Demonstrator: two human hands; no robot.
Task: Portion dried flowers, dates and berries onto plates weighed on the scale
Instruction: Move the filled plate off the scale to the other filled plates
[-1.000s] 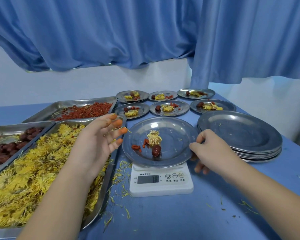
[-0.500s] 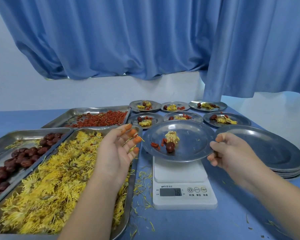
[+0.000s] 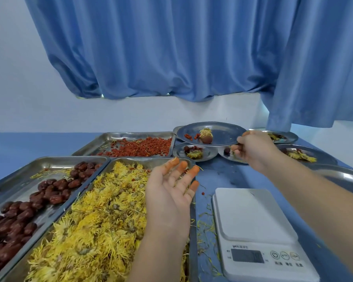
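In the head view, our right hand [image 3: 253, 151] holds a round grey metal plate [image 3: 222, 131] by its near right rim, the grip clamped on the edge. The plate hangs in the air above the smaller filled metal plates [image 3: 204, 152] at the far side of the blue tabletop [image 3: 222, 174], well apart from the white digital scale [image 3: 253, 216] close to us. On the held plate lie a yellow dried flower [image 3: 205, 132], a dark red date [image 3: 207, 140] and a few red berries [image 3: 189, 136].

Our left hand [image 3: 171, 192] hovers over the right end of the steel tray of yellow flowers [image 3: 143, 159]. Its palm is turned up, its grip is apart and it holds nothing, and the fingertips [image 3: 183, 165] are stained orange. Just left of that tray sits a steel tray of dark dates [image 3: 69, 158], and behind both is a steel tray of red goji berries [image 3: 130, 134]. Loose yellow petals [image 3: 207, 222] lie on the tabletop between the flower tray and the scale.
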